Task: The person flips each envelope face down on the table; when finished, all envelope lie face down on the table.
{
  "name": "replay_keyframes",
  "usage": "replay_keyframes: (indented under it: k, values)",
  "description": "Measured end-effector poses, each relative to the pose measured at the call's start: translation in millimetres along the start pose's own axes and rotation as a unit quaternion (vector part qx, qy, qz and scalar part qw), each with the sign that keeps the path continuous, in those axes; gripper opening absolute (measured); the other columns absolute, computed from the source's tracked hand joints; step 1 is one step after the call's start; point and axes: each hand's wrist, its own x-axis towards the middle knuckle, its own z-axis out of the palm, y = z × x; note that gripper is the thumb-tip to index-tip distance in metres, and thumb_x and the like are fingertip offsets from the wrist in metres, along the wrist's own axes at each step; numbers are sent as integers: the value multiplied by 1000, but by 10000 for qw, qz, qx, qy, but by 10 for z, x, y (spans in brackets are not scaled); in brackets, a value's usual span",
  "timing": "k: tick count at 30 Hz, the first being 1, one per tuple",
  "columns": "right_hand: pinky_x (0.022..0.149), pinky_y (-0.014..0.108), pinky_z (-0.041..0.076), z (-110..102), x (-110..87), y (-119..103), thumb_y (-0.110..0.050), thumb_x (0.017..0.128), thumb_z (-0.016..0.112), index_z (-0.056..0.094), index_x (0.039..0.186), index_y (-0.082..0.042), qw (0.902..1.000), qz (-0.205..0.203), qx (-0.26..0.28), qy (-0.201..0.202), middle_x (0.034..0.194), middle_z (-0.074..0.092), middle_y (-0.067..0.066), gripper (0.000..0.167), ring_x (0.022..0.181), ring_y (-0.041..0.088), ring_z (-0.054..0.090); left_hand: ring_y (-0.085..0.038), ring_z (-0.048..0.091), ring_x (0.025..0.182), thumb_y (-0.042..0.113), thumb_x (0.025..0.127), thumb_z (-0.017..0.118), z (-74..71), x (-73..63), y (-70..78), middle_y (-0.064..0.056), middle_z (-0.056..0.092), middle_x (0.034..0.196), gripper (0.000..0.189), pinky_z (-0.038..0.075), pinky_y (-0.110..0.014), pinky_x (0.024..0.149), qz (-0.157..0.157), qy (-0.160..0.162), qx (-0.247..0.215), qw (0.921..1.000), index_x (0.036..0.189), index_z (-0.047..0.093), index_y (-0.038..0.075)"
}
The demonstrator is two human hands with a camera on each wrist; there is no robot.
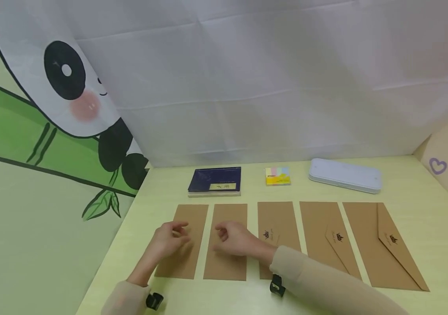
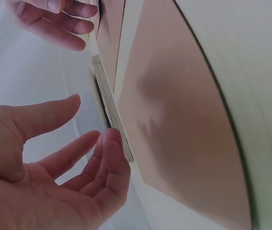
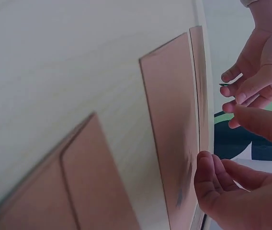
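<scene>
Several brown paper envelopes lie side by side in a row on the table. Over the leftmost envelope (image 1: 192, 216) hovers my left hand (image 1: 169, 239), fingers loosely bent and nothing between them. My right hand (image 1: 234, 238) is above the second envelope (image 1: 229, 213), thumb and fingers apart and also holding nothing. The right forearm passes over part of the third envelope (image 1: 276, 214), hiding some of it. Shadows of the hand fall on the envelope (image 2: 174, 120) in the left wrist view. In the right wrist view, both the right hand (image 3: 251, 191) and left hand (image 3: 265, 67) appear above the envelopes.
Farther right lie a fourth envelope (image 1: 318, 218) and a fifth envelope (image 1: 365, 245), flaps showing crown prints. Behind the row are a dark blue book (image 1: 212, 178), a sticky-note pack (image 1: 277, 178) and a pale case (image 1: 343, 175). White cloth (image 1: 247, 87) hangs at the table's back.
</scene>
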Motion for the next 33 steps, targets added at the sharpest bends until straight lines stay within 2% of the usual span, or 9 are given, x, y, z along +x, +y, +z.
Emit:
replay_keyframes:
  k: [8, 11, 15, 17, 20, 23, 26, 30, 33]
  values:
    - [75, 28, 47, -162, -78, 77, -18, 77, 79, 58, 123, 5, 9990, 31, -450, -14, 97, 61, 6, 56, 85, 18, 56, -26, 65, 83, 1, 77, 76, 240, 14, 97, -15, 65, 98, 45, 53, -35, 68, 627, -502, -570, 9951, 119, 61, -6]
    - [63, 28, 42, -233, -135, 100, -17, 76, 79, 62, 109, 5, 9978, 124, -647, 26, 81, 56, 3, 43, 72, 15, 51, -25, 65, 85, 3, 77, 77, 324, 13, 152, -17, 65, 104, 47, 53, -34, 66, 601, -665, -558, 9944, 120, 60, -8]
    - [51, 28, 32, -334, -186, 134, -15, 75, 79, 59, 87, 3, 9966, 295, -732, 223, 65, 46, 1, 30, 57, 13, 42, -24, 63, 84, 3, 76, 77, 388, -9, 230, -17, 64, 102, 47, 52, -34, 66, 462, -738, -341, 9956, 118, 60, -10]
    - [52, 27, 37, -386, -200, 154, -16, 75, 80, 63, 94, 4, 9959, 458, -702, 352, 71, 51, 2, 33, 60, 13, 46, -25, 62, 84, 3, 76, 77, 404, -21, 261, -16, 64, 99, 46, 52, -35, 67, 451, -704, -154, 9964, 116, 60, -11]
    - [60, 31, 46, -460, -214, 191, -18, 74, 81, 62, 112, 7, 9935, 676, -751, 531, 86, 60, 7, 49, 71, 17, 54, -26, 60, 85, 5, 75, 79, 419, -27, 295, -15, 64, 97, 46, 51, -38, 72, 438, -685, 139, 9966, 113, 61, -12]
    - [68, 33, 49, -506, -213, 220, -21, 73, 82, 60, 116, 8, 9903, 851, -901, 628, 95, 63, 10, 56, 79, 19, 56, -26, 58, 87, 8, 75, 80, 425, -21, 309, -14, 64, 97, 46, 49, -42, 78, 404, -708, 400, 9959, 111, 62, -13]
    - [66, 33, 48, -528, -207, 236, -23, 72, 83, 61, 114, 8, 9882, 962, -987, 669, 91, 62, 9, 56, 76, 20, 55, -24, 55, 85, 10, 74, 80, 433, -12, 316, -11, 63, 93, 42, 47, -43, 79, 380, -726, 605, 9948, 108, 64, -10]
    - [67, 32, 49, -544, -221, 232, -24, 73, 83, 57, 121, 10, 9875, 1123, -853, 701, 94, 63, 9, 65, 77, 19, 55, -20, 48, 71, 9, 75, 79, 439, 11, 331, -4, 53, 75, 24, 43, -35, 64, 397, -834, 726, 9931, 89, 66, -5]
    - [68, 31, 51, -547, -227, 219, -23, 73, 83, 54, 125, 10, 9879, 1220, -648, 704, 97, 65, 12, 68, 77, 18, 59, -18, 43, 66, 8, 75, 78, 434, 30, 345, -2, 46, 69, 19, 36, -32, 58, 410, -907, 723, 9924, 80, 62, -2]
